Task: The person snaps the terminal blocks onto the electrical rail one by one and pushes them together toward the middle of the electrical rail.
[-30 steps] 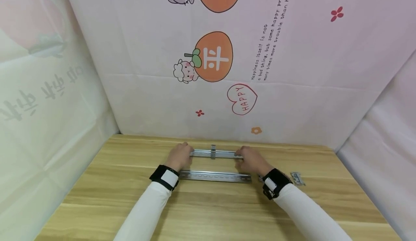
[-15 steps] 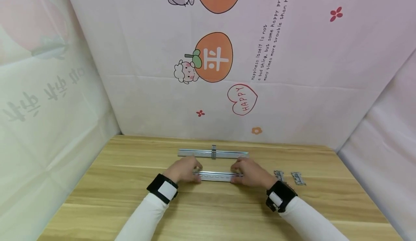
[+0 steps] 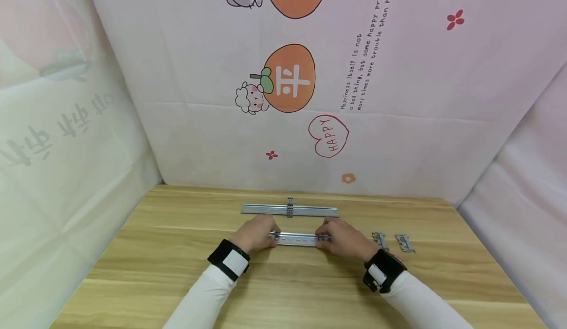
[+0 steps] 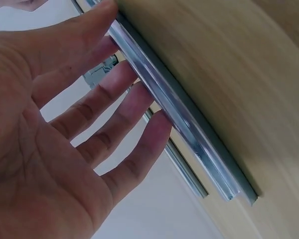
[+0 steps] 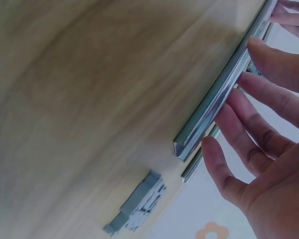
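A slotted metal DIN rail (image 3: 296, 240) lies crosswise in front of me, with a hand near each end. My left hand (image 3: 257, 233) pinches its left part, thumb on the near edge and fingertips along the far edge, as the left wrist view shows of the rail (image 4: 174, 107). On the right part, my right hand (image 3: 343, 238) pinches it the same way; the rail's end (image 5: 189, 137) sticks out past the fingers in the right wrist view. Behind it lies a second DIN rail (image 3: 266, 209), with several thin grey terminal blocks (image 3: 290, 207) clipped near its middle.
To the right of my right hand, grey terminal blocks (image 3: 404, 243) lie loose on the wooden table (image 3: 283, 289); one block (image 5: 139, 201) shows in the right wrist view. A printed cloth (image 3: 199, 142) hangs behind the table, and more cloth closes both sides.
Both hands have come back from the far rail to the near rail and grip it. During the last half second the left hand has shifted slightly right along it.
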Motion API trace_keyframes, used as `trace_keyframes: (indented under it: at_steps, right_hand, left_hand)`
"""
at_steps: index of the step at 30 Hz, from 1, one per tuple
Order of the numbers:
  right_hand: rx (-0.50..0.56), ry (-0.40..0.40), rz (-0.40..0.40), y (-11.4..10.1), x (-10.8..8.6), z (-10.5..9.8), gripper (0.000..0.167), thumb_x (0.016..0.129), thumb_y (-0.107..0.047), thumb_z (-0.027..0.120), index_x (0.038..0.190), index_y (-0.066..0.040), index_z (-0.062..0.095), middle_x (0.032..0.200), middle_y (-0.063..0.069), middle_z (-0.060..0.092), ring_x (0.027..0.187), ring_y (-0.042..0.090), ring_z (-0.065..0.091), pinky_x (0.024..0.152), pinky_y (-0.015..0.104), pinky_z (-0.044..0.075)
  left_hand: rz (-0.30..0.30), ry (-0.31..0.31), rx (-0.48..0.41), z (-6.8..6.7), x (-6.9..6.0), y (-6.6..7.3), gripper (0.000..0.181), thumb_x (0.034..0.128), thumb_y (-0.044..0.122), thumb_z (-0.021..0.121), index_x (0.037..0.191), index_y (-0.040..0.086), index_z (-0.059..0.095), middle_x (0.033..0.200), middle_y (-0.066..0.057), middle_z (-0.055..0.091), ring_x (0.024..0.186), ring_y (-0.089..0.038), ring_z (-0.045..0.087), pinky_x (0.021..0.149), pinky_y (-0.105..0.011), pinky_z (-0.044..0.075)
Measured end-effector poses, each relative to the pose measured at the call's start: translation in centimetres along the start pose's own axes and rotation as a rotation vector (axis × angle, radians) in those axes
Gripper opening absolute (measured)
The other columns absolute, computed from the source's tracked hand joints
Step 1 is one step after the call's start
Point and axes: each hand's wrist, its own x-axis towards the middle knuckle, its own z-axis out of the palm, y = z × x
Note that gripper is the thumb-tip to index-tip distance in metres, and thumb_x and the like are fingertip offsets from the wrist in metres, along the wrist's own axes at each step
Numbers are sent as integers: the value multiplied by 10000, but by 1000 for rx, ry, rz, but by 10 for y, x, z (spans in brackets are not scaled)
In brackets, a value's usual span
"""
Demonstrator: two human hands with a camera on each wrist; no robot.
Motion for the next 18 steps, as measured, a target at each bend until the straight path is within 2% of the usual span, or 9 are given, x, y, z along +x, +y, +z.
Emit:
trace_keyframes:
  at_steps: [10,14,18]
  right_hand:
    - [-16,15,-4,23,-16,-13,199,889,-240,804,1033,-107,774,965,-23,670,868,164,601,700,301,492]
    - [-53,-22,30,37,-26,-27,362,839,-303,846,1098,-69,749,1034,33,671,912,203,606,730,361,511]
    - [-125,-101,127,44,-37,-41,584,733,-306,923,1192,-23,701,1124,95,639,972,244,599,821,471,533]
  left_hand:
    - [-22,2,-2,2,4,4,185,837,118,819,1017,79,800,1106,-69,729,903,-163,643,791,-351,566]
    - [-35,5,-1,3,3,4,205,844,135,819,1039,76,796,1138,-75,721,933,-174,648,797,-358,567]
    - [-34,12,7,2,2,5,209,839,134,822,1038,78,798,1131,-71,719,907,-159,632,774,-348,562]
